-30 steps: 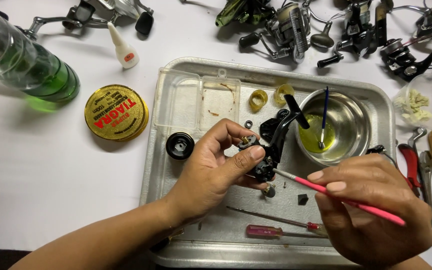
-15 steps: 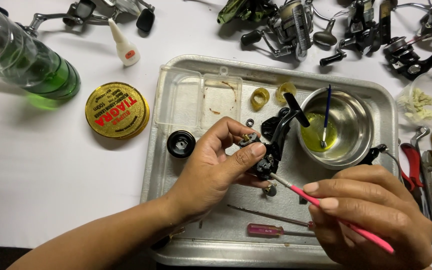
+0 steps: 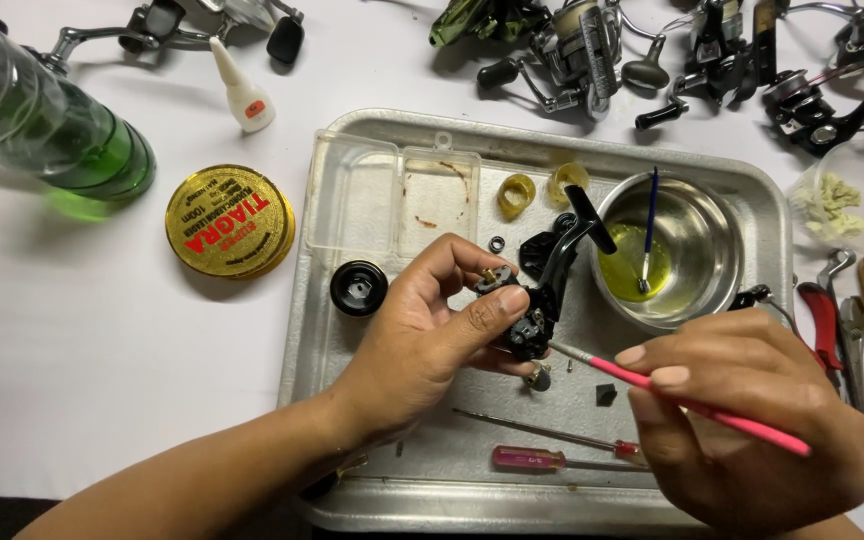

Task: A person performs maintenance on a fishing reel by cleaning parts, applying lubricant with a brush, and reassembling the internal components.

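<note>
Reel body held over tray, brush tip at its underside

Left hand [image 3: 422, 335] grips a black fishing reel body [image 3: 542, 290] between thumb and fingertips, raised just above the metal tray [image 3: 352, 350], its handle arm pointing up toward the steel bowl [image 3: 697, 245]. Holding it off the tray appears to keep the lower face open to the tool.

Right hand [image 3: 752, 420] is closed on a pink-handled brush [image 3: 692, 405], pinched pen-fashion; the bristle end touches or nearly touches the underside of the reel body. Low angle probably suits fine work.

Steel bowl holds yellow liquid with a blue-handled brush [image 3: 649, 225] standing in it, near the work. Loose small parts lie on the tray: two yellowish rings [image 3: 542, 188], a black round cap [image 3: 359, 288], a red-handled screwdriver [image 3: 552, 459]. The tray rim likely keeps them from rolling off.

On the white counter [image 3: 102, 380] lie a gold round tin [image 3: 230, 221], a green-tinted bottle [image 3: 47, 125] on its side, and further reels [image 3: 572, 50] along the far edge.
</note>
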